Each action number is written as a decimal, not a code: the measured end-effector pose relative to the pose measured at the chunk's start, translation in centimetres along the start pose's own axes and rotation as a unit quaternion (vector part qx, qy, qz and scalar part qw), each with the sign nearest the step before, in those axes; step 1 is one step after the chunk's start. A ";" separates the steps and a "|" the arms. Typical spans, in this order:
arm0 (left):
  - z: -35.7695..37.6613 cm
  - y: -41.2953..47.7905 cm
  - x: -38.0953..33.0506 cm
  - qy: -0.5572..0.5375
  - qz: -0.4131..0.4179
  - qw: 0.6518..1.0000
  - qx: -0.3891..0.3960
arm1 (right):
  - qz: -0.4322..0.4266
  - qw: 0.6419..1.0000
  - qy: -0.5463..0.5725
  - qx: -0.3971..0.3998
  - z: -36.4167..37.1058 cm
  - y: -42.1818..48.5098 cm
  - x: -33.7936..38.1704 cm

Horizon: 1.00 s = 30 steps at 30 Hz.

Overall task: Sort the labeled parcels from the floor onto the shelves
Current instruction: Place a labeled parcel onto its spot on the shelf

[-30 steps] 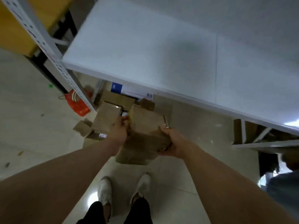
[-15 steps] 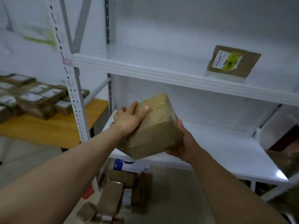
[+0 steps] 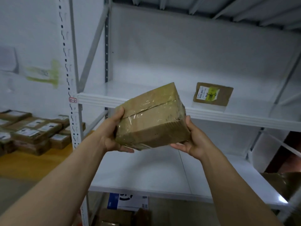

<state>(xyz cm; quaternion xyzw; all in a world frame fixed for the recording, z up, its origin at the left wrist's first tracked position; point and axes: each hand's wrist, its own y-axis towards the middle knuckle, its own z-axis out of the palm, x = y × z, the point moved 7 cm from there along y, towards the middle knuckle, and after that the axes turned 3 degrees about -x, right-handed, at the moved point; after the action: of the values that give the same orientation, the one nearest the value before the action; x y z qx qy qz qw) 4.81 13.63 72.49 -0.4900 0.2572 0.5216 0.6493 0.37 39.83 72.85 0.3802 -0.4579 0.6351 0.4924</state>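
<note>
Raised higher now, the tilted, tape-wrapped brown parcel (image 3: 153, 118) is gripped by left hand (image 3: 112, 136) and right hand (image 3: 193, 141).

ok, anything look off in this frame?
Mostly fine. The box, held tilted between the left hand and right hand, shows no label on the faces in view, and its tape is wrinkled. The shelf parcel shows one.

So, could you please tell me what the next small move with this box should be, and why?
Probably rotate the box to find its label. The left hand and right hand grip it at both ends before the shelf tagged 2-2, and only taped brown faces show, so its slot is unknown.
</note>
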 end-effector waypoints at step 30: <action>-3.3 -5.1 -9.2 -0.031 0.347 0.907 0.237 | -0.302 0.930 -0.205 0.028 9.8 -5.2 6.9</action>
<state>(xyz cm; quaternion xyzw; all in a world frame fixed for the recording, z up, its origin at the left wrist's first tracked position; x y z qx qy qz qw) 7.15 6.83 80.86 -0.1857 0.5068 0.6523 0.5321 4.17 32.85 83.24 0.6363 -0.3947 0.3768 0.5453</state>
